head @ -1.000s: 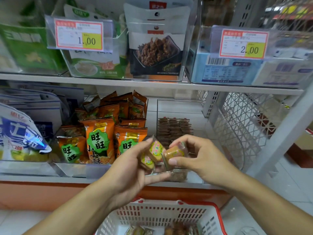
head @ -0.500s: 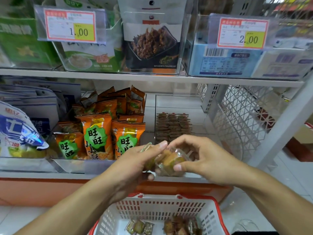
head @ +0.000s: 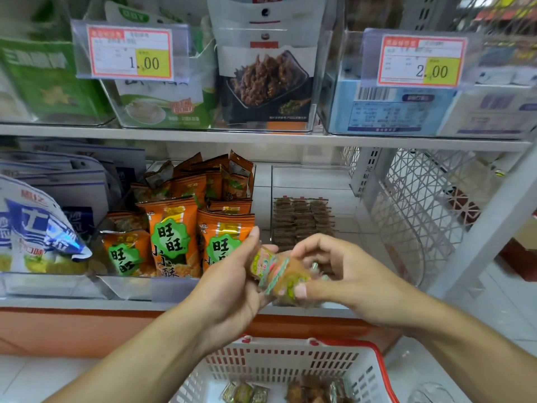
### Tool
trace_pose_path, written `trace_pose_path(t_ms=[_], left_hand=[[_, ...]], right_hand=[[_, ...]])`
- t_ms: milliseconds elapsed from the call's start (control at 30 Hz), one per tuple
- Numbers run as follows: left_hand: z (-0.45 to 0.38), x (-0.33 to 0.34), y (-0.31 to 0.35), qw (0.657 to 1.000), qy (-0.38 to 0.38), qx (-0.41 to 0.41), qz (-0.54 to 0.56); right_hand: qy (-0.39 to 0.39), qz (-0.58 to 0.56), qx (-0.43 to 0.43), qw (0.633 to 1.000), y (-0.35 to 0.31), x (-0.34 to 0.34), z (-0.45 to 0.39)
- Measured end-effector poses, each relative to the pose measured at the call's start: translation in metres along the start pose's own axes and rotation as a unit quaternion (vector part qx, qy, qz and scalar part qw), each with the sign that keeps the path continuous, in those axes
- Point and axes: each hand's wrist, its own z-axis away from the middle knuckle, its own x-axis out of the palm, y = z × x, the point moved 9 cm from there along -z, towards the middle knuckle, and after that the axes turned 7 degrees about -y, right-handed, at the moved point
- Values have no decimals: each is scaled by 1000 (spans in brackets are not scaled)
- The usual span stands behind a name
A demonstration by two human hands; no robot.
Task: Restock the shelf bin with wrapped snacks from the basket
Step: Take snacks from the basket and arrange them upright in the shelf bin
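My left hand (head: 229,289) cradles a small clump of wrapped snacks (head: 276,274), clear wrappers over brown cakes with green and pink labels. My right hand (head: 345,274) pinches one of those snacks from the right, thumb under it. Both hands meet in front of the clear shelf bin (head: 311,181), which holds rows of brown wrapped snacks (head: 302,219) further back. Below, the white basket with a red rim (head: 290,362) holds more wrapped snacks (head: 308,392).
Orange snack bags (head: 174,237) fill the bin to the left, with a blue and white bag (head: 37,228) beyond. A white lattice shelf divider (head: 415,199) stands to the right. The upper shelf carries price tags (head: 130,52) and packaged goods.
The camera view dropped then rose slightly. My hands stayed together at the bin's front, and my right hand shifted its pinch along the snacks held in my left.
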Motion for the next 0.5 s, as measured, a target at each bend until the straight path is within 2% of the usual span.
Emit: trace_pose_path(t_ms=[67, 133, 200, 267, 333, 400, 500], left_hand=[[2, 4, 3, 1000, -5, 20, -8], [3, 7, 12, 997, -14, 75, -15], [5, 9, 21, 989, -21, 139, -42], [8, 9, 30, 975, -11, 198, -101], [15, 8, 39, 948, 13, 257, -189], [23, 12, 46, 905, 32, 311, -289], [28, 17, 47, 866, 30, 352, -355]], right_hand=[[-15, -54, 14, 998, 3, 7, 0], [-7, -191, 32, 981, 7, 15, 0], [7, -338, 49, 940, 11, 28, 0], [8, -432, 45, 901, 10, 40, -2], [32, -441, 53, 896, 13, 46, -1], [46, -433, 65, 898, 17, 52, -1], [14, -449, 57, 892, 14, 65, -2]])
